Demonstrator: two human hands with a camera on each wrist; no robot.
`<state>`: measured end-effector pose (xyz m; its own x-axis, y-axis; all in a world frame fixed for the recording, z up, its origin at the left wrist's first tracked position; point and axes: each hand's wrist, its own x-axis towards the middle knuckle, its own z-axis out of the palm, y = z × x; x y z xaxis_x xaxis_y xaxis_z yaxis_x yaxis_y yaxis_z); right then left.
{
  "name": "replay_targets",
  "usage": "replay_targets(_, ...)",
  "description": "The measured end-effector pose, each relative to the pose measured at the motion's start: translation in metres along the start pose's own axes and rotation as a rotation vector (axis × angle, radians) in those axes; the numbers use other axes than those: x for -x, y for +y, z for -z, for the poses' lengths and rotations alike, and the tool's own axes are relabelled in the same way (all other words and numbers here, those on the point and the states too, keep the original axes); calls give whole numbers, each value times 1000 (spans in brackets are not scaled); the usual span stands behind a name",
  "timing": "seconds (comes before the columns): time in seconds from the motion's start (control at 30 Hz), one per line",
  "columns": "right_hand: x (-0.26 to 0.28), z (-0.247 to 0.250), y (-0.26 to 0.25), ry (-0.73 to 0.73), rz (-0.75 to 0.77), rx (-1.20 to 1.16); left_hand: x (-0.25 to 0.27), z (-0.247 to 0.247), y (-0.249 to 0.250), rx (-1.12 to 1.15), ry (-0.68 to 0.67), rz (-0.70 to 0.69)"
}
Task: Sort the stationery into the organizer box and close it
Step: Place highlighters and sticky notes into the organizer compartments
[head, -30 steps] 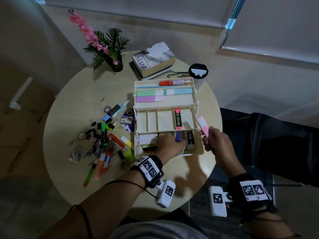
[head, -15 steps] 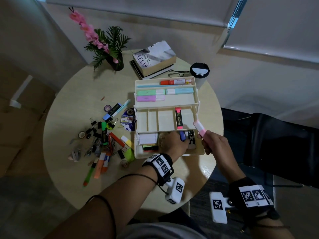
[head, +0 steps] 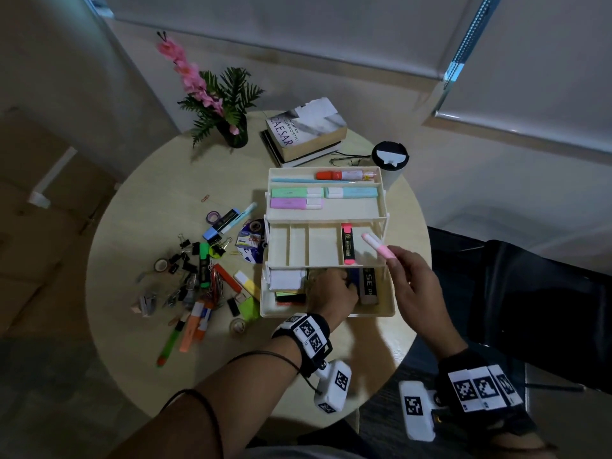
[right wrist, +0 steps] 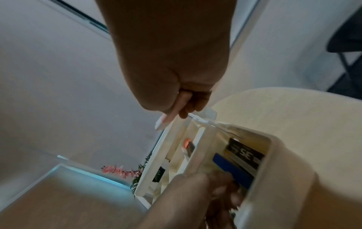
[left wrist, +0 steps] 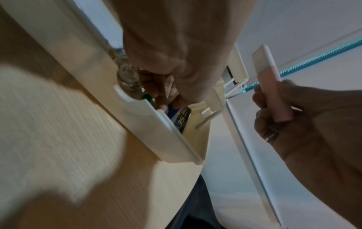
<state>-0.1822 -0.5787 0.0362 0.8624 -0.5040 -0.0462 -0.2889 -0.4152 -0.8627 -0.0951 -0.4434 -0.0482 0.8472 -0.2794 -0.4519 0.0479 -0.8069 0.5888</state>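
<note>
The middle tray overhangs the bottom compartment, leaving only its near strip reachable from above.

Cream plastic tiered organizer box sitting open on the table, trays fanned out. Top tray: mint, blue and purple highlighters plus an orange-capped marker. Middle tray: one pink-and-black highlighter. Pale pink highlighter held tilted over the middle tray's right end. Loose pile of pens, clips and tape lying left of the box.

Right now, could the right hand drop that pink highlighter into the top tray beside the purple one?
Probably yes: the right hand holds the pink highlighter above the middle tray, and the top tray beyond lies open, with bare floor beside the purple highlighter.
</note>
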Motion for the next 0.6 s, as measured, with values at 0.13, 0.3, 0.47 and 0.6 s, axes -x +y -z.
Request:
replay_targets(0.13, -53, -2, -11, 39, 208, 137, 4, 14, -10, 121, -89, -63)
replay_targets(0.3, -122, -16, -22, -94, 282, 450, 12, 59, -34, 235, -99, -190)
replay_targets(0.47, -153, -23, -20, -135, 399, 528, 33, 110, -83, 400, -156, -206)
replay_targets(0.6, -160, -31, -9, -93, 374, 607, 52, 155, -139, 386, -112, -171)
